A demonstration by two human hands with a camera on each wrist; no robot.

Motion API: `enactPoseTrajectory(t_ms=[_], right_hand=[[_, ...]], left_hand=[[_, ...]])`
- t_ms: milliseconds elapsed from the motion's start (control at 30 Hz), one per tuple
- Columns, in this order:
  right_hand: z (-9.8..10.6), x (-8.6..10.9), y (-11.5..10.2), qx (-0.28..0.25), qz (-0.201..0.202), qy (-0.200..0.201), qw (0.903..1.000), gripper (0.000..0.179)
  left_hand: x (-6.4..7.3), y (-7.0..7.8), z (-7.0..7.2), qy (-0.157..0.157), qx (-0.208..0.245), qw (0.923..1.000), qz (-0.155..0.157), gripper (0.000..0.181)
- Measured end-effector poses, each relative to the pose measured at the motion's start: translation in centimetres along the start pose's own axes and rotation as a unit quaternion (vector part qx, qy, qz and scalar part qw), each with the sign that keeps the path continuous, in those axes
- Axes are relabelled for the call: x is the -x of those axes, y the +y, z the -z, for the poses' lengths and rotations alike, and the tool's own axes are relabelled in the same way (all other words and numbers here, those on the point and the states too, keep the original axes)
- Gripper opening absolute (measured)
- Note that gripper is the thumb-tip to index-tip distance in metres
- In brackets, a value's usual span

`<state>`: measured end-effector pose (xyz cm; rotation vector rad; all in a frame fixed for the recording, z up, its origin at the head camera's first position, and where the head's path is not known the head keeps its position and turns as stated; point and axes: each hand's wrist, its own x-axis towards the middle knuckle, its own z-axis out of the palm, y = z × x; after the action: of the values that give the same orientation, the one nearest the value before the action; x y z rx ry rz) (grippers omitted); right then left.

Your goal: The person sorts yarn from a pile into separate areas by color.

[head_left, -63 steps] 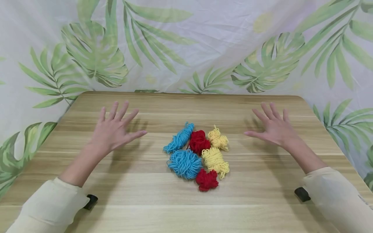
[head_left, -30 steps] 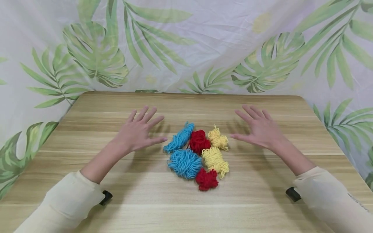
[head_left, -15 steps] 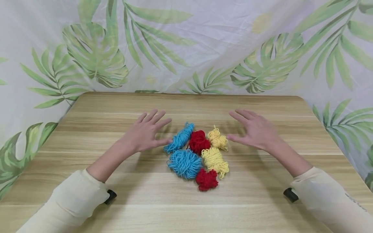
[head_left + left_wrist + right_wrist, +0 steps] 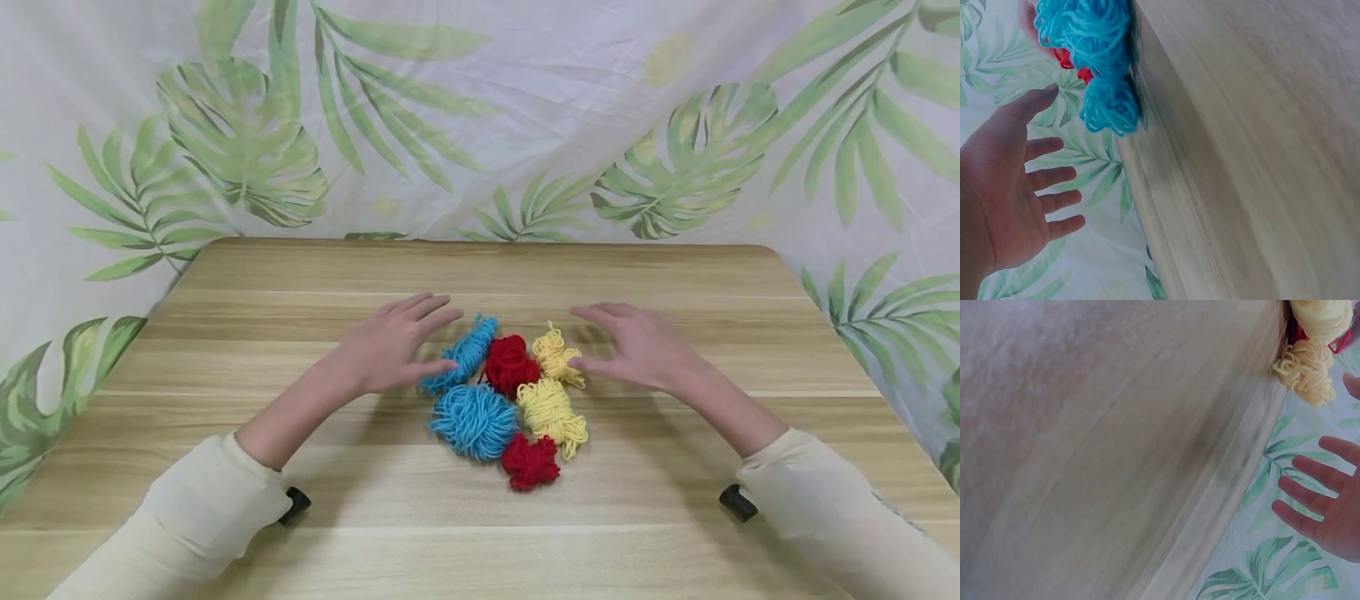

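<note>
Yarn bundles, six in number, lay in a tight cluster near the middle of the wooden table (image 4: 675, 467). Two were blue: a long blue bundle (image 4: 467, 353) at the far left of the cluster and a round blue bundle (image 4: 473, 421) just in front of it. Two were red: a far red bundle (image 4: 510, 363) touching the long blue one, and a near red bundle (image 4: 530, 462) at the front edge of the group. Two were yellow: a far yellow bundle (image 4: 557, 355) at the far right and a near yellow bundle (image 4: 551, 408) between the round blue and the far yellow.

Left hand (image 4: 393, 343): fingers straight and spread, holding nothing, palm down, thumb tip at or just beside the long blue bundle; actual contact could not be told. The left wrist view showed the same spread palm (image 4: 1007, 187) apart from the blue yarn (image 4: 1100, 62).

Right hand (image 4: 637, 346): fingers straight and relaxed, holding nothing, thumb tip just beside the far yellow bundle.

Cream sleeves (image 4: 191, 521) covered both forearms. A leaf-print cloth (image 4: 480, 117) hung behind the table.
</note>
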<state>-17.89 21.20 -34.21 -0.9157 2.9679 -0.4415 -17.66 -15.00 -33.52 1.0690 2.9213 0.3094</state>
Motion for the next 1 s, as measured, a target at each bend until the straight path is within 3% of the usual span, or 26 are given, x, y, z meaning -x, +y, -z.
enactPoseTrajectory(t_ms=[133, 500, 1000], right_hand=[[-0.4, -0.2, -0.1, -0.026, 0.02, -0.009, 0.9994, 0.074], [-0.9, -0.6, -0.5, -0.052, 0.029, -0.023, 0.9979, 0.076], [-1.1, -1.3, -1.1, -0.072, 0.049, -0.029, 0.9958, 0.064]], left_hand=[[-0.3, 0.4, -0.2, 0.014, 0.014, 0.9996, -0.019, 0.072], [-1.0, 1.7, -0.1, 0.032, 0.026, 0.9971, -0.064, 0.066], [-1.6, 2.6, -0.7, 0.049, 0.038, 0.993, -0.1, 0.057]])
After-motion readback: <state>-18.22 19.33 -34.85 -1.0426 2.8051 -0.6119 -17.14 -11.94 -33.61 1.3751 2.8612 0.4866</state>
